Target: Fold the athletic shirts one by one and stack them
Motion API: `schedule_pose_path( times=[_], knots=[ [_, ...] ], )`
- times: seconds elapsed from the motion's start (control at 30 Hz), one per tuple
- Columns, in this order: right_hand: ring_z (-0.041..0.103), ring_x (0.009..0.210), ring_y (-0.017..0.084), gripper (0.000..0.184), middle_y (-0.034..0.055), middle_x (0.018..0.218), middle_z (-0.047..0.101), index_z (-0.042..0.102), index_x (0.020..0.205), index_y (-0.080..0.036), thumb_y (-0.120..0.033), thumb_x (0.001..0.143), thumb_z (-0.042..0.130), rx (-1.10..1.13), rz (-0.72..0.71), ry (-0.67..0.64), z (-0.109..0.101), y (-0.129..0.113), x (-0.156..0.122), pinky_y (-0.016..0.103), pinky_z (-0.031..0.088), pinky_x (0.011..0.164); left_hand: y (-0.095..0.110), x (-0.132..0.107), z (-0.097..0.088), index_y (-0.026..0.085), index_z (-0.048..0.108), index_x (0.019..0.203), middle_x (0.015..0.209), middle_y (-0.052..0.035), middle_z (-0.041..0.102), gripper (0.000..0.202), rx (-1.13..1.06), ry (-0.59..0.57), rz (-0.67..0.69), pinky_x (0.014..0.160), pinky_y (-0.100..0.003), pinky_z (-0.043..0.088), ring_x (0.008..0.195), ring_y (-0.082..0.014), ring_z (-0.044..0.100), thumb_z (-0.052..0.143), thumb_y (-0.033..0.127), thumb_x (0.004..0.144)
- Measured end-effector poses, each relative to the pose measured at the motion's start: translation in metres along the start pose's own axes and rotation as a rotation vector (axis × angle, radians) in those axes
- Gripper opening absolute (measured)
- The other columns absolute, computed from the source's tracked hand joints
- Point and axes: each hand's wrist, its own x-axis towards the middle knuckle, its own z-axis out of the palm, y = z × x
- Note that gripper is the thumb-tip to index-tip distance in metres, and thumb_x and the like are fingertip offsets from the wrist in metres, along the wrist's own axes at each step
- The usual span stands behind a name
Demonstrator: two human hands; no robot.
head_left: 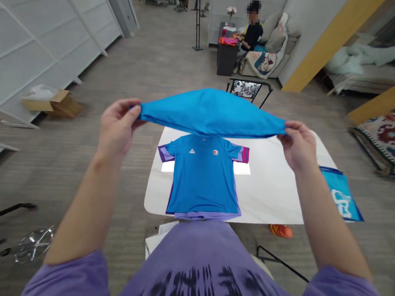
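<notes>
Hold the blue garment [213, 113] stretched in the air between the fingertips, left hand [118, 126] pinched shut on one end, right hand [297, 143] pinched shut on the other. Match both grips in height; likely best to pull evenly and flatten the arched middle. Align with the blue T-shirt [202, 180] flat on the white table [275, 194] below the fingers. Avoid the blue bag [344, 201] below the right fingers.

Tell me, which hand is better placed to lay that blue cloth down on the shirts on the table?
Right, slightly. The right hand pinches the blue cloth over the white table; the left hand pinches its other end beyond the table's edge, over floor. Probably both must move together.
</notes>
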Motion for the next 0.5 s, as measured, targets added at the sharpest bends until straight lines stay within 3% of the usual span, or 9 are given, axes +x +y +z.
schedule_pose_path(
  times=[0.13, 0.3, 0.4, 0.5],
  knots=[
    [0.076, 0.104, 0.021, 0.03, 0.0022, 0.117, 0.08, 0.082, 0.111, -0.031, -0.049, 0.089, 0.09, -0.174, 0.241, 0.067, -0.015, 0.08, -0.122, 0.038, 0.069, 0.095, -0.1, -0.115, -0.03, 0.022, 0.083, 0.122, 0.117, -0.0065, 0.082, 0.05, 0.053, 0.035, -0.277, 0.091, -0.032, 0.069, 0.102, -0.0192, 0.079, 0.098, 0.056, 0.088],
    [0.076, 0.105, 0.028, 0.043, 0.0071, 0.112, 0.084, 0.082, 0.111, -0.028, -0.061, 0.082, 0.083, -0.322, 0.591, 0.057, -0.019, 0.191, -0.239, 0.049, 0.068, 0.102, -0.23, -0.241, -0.053, 0.022, 0.082, 0.118, 0.116, -0.0094, 0.081, 0.075, 0.155, 0.01, -0.746, 0.095, -0.038, 0.064, 0.104, -0.0247, 0.075, 0.098, 0.074, 0.067],
    [0.075, 0.09, 0.028, 0.04, 0.0066, 0.097, 0.082, 0.08, 0.097, -0.028, -0.059, 0.071, 0.08, -0.38, 0.742, 0.052, -0.012, 0.238, -0.289, 0.051, 0.068, 0.094, -0.277, -0.298, -0.055, 0.022, 0.08, 0.106, 0.098, -0.0083, 0.077, 0.081, 0.202, -0.015, -0.9, 0.09, -0.042, 0.062, 0.095, -0.0267, 0.073, 0.095, 0.081, 0.053],
    [0.072, 0.078, 0.027, 0.035, 0.0043, 0.086, 0.079, 0.077, 0.088, -0.028, -0.054, 0.065, 0.074, -0.44, 0.821, 0.039, -0.011, 0.264, -0.324, 0.05, 0.067, 0.085, -0.301, -0.337, -0.058, 0.025, 0.075, 0.093, 0.08, -0.0041, 0.068, 0.075, 0.219, -0.073, -0.996, 0.083, -0.047, 0.059, 0.082, -0.0267, 0.07, 0.09, 0.082, 0.047]
  ],
)
